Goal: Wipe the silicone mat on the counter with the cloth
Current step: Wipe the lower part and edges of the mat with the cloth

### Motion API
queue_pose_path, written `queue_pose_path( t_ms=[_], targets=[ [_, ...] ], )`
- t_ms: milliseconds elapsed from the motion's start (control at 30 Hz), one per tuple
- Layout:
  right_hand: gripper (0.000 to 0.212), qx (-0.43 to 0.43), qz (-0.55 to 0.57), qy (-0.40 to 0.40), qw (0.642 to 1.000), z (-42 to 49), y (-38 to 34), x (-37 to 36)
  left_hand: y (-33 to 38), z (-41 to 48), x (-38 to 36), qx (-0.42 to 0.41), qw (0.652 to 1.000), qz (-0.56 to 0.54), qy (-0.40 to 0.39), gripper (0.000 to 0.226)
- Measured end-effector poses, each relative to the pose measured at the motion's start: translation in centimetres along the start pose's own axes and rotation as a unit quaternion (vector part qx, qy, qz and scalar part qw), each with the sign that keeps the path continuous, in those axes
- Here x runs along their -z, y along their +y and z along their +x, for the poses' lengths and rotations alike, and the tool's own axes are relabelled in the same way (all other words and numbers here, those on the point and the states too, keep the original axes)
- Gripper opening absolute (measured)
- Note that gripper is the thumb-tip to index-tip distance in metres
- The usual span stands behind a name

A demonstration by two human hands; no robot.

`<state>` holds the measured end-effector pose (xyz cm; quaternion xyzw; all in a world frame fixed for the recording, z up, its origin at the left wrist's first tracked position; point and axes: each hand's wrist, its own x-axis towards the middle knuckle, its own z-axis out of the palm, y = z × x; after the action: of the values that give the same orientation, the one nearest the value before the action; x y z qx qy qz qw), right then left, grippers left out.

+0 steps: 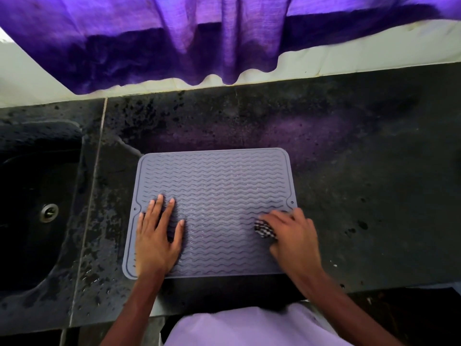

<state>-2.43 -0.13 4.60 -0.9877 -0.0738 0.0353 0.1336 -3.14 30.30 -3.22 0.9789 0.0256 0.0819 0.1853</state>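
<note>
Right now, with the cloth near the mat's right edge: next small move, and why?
Probably sweep the right hand and its bunched cloth leftward across the mat's near rows, toward the left hand. The cloth sits near the right edge, the ribbed middle lies uncovered beside it, and the left hand presses flat on the left side, pinning the mat.

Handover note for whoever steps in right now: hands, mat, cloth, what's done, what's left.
Left hand: flat on the silicone mat, fingers straight, pressing its left side down.
Right hand: grips the cloth, bunched, on the mat's near right part; the hand is blurred.
The mat lies flat on the counter, right of the sink.
Done: wiping is under way; wiped area cannot be told.
Left: cover the centre, far edge and left side, then lift both hands off.
</note>
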Motion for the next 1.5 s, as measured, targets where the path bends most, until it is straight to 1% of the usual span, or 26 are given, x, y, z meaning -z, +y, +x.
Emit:
queue_pose_path(
  t_ms=[67, 167, 300, 367, 533, 667, 733, 800, 867, 933, 1000, 1033, 1067, 1100, 1133, 1200, 1267, 1333, 1400, 1433, 1500],
  targets=[
    [0.064, 0.045, 0.025, -0.004, 0.999, 1.1, -2.7, -0.9, -0.1, 0.0, -0.1, -0.004, 1.000, -0.001, 0.004, 0.061],
    [0.060, 0.088, 0.004, -0.013, 0.996, 2.1, -4.7, -2.5, -0.2, -0.1, -0.1, -0.009, 1.000, -0.004, 0.007, 0.060],
    [0.057, 0.116, -0.045, -0.008, 0.992, 1.9, -3.1, -3.0, -0.3, -0.1, -0.1, -0.011, 1.000, -0.010, 0.006, 0.060],
    [0.058, 0.114, -0.060, -0.001, 0.992, 1.6, -1.5, -2.5, -0.3, -0.1, -0.1, -0.011, 1.000, -0.012, 0.004, 0.060],
    [0.067, 0.078, -0.096, 0.007, 0.992, 0.3, 2.8, -1.0, -0.2, 0.0, 0.0, -0.006, 1.000, -0.017, 0.001, 0.061],
    [0.061, 0.013, -0.097, 0.019, 0.995, -0.8, 6.0, -0.2, -0.1, 0.0, 0.1, -0.003, 1.000, -0.017, 0.001, 0.062],
    [0.059, -0.037, -0.061, 0.027, 0.997, -1.0, 6.8, 0.2, 0.0, 0.0, 0.1, -0.002, 1.000, -0.022, 0.004, 0.062],
    [0.059, -0.086, 0.010, 0.046, 0.995, -0.8, 7.1, 0.4, 0.1, 0.0, 0.2, -0.006, 1.000, -0.025, 0.009, 0.062],
    [0.061, -0.114, 0.085, 0.059, 0.988, -0.1, 7.2, 0.7, 0.0, 0.0, 0.1, -0.008, 1.000, -0.022, 0.009, 0.062],
    [0.063, -0.119, 0.119, 0.067, 0.983, 1.4, 7.9, 0.9, 0.2, 0.1, -0.2, 0.011, 1.000, -0.024, 0.016, 0.061],
    [0.061, -0.116, 0.123, 0.061, 0.984, 3.4, 8.7, 1.1, 1.2, 0.8, -0.8, 0.044, 0.997, -0.043, 0.044, 0.059],
    [0.060, -0.107, 0.115, 0.057, 0.986, 4.5, 8.7, 1.4, 2.3, 1.6, -1.2, 0.042, 0.996, -0.055, 0.062, 0.055],
    [0.060, -0.097, 0.103, 0.057, 0.988, 5.5, 8.7, 1.7, 3.7, 2.6, -1.7, 0.020, 0.995, -0.066, 0.073, 0.049],
    [0.058, -0.093, 0.089, 0.061, 0.990, 6.5, 8.5, 2.1, 5.4, 3.8, -2.3, -0.022, 0.994, -0.083, 0.074, 0.045],
    [0.057, -0.089, 0.076, 0.066, 0.991, 7.5, 8.1, 2.6, 7.3, 5.2, -3.0, -0.070, 0.989, -0.109, 0.066, 0.042],
    [0.050, -0.070, 0.046, 0.064, 0.994, 9.6, 7.1, 3.5, 11.5, 8.4, -4.4, -0.152, 0.974, -0.166, 0.022, 0.042],
    [0.040, -0.045, 0.008, 0.042, 0.998, 11.6, 6.5, 3.8, 15.6, 11.3, -5.6, -0.203, 0.959, -0.192, -0.042, 0.046],
    [0.032, -0.035, -0.028, 0.019, 0.999, 12.7, 6.2, 3.3, 18.9, 13.6, -6.2, -0.215, 0.946, -0.201, -0.133, 0.051],
    [0.036, -0.030, -0.052, -0.001, 0.998, 12.8, 6.1, 2.5, 20.1, 14.9, -6.9, -0.196, 0.938, -0.189, -0.216, 0.057],
    [0.041, -0.027, -0.058, -0.005, 0.998, 12.5, 6.1, 2.1, 20.0, 15.1, -7.3, -0.199, 0.937, -0.169, -0.233, 0.059],
    [0.047, -0.026, -0.058, -0.009, 0.998, 11.8, 6.1, 1.7, 19.3, 15.1, -8.2, -0.240, 0.940, -0.093, -0.222, 0.058]
  ],
)
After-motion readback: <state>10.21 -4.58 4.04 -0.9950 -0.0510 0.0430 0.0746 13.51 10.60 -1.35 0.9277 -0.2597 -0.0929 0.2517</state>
